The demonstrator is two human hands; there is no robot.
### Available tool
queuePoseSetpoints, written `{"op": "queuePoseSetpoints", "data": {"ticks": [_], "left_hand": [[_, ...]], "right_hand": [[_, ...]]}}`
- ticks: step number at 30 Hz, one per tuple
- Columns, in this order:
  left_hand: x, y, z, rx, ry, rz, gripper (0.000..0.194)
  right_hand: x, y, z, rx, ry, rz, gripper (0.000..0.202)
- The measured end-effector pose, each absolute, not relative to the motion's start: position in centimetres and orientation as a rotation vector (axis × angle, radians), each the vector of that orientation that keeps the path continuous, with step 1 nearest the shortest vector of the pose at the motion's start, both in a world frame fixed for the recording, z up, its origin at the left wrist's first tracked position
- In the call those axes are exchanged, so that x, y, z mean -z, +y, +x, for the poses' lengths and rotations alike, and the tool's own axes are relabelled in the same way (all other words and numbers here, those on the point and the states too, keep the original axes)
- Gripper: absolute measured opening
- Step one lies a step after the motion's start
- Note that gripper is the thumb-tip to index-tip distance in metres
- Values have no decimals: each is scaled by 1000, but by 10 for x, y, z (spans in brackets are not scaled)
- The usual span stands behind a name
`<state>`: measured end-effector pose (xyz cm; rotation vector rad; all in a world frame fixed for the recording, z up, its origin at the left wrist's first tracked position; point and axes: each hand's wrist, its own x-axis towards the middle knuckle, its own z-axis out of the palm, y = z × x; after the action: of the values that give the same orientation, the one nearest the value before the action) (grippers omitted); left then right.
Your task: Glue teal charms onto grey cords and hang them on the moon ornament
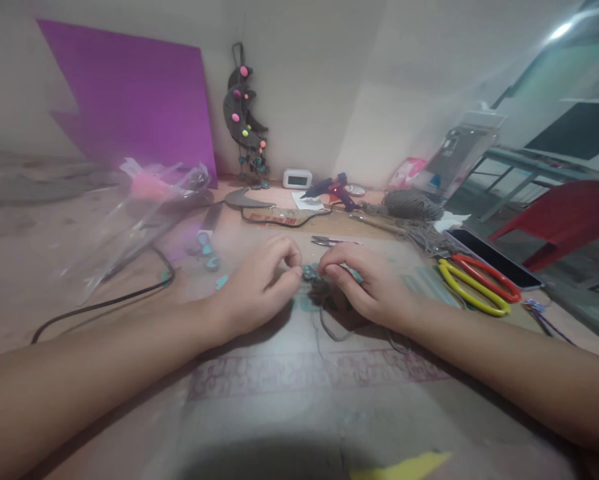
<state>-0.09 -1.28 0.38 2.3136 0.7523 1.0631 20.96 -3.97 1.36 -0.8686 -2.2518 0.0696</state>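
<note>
In the middle of the table my left hand (267, 287) and my right hand (367, 283) face each other, fingertips a short gap apart. Both are closed in a pinch. Between them is a small teal and dark piece (309, 273), blurred, with the fingertips of each hand at its edges. Grey yarn (332, 333) trails below it onto the printed sheet. Just beyond my right hand lies a small pair of snips (327, 241). Left of my left hand are a teal scrap (222, 281) and light-blue cut pieces (207, 250).
Scissors with yellow and red handles (479, 283), a phone (494, 257) and a grey yarn ball (412, 205) lie right. Behind are a glue gun (329, 190), white clock (297, 179), grey crescent (249, 198) and hanging moon ornament (239, 120). Left are a plastic bag (154, 187) and black cable (99, 303).
</note>
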Motion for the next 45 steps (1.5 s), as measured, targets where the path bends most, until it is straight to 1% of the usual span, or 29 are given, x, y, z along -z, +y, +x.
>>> {"op": "queuePoseSetpoints", "data": {"ticks": [5, 10, 11, 13, 14, 16, 18, 21, 25, 29, 35, 37, 42, 45], "left_hand": [[-1, -8, -4, -1122, 894, 2103, 27], [1, 0, -3, -1132, 1051, 2079, 36], [2, 2, -2, -1118, 1078, 2082, 34], [5, 5, -1, -1076, 1089, 2128, 23], [7, 6, -1, -1045, 1079, 2177, 23], [10, 6, 1, -948, 1060, 2319, 33], [11, 6, 2, -831, 1043, 2474, 36], [10, 4, 5, -743, 974, 2628, 31], [10, 6, 6, -741, 885, 2646, 20], [11, 7, 6, -744, 873, 2606, 12], [9, 2, 4, -790, 965, 2585, 23], [8, 1, 4, -783, 992, 2592, 23], [7, 1, 4, -785, 1010, 2553, 24], [6, 2, 5, -764, 1004, 2534, 21]], "right_hand": [[-11, -37, 212, -148, -2184, -987, 18], [-11, -31, 214, -255, -1982, -1196, 21], [-11, -30, 215, -270, -1952, -1220, 23], [-11, -27, 215, -299, -1911, -1244, 23], [-11, -26, 215, -313, -1902, -1252, 22], [-10, -24, 215, -336, -1903, -1266, 19], [-9, -24, 215, -334, -1930, -1271, 15], [-7, -25, 212, -265, -2017, -1239, 13], [-4, -27, 208, -186, -2105, -1175, 15], [-1, -25, 211, -203, -2136, -1190, 23], [-8, -22, 223, -159, -2424, -1134, 40], [-11, -22, 224, -210, -2494, -1143, 38], [-12, -21, 223, -290, -2505, -1180, 20], [-8, -19, 222, -266, -2478, -1206, 20]]}}
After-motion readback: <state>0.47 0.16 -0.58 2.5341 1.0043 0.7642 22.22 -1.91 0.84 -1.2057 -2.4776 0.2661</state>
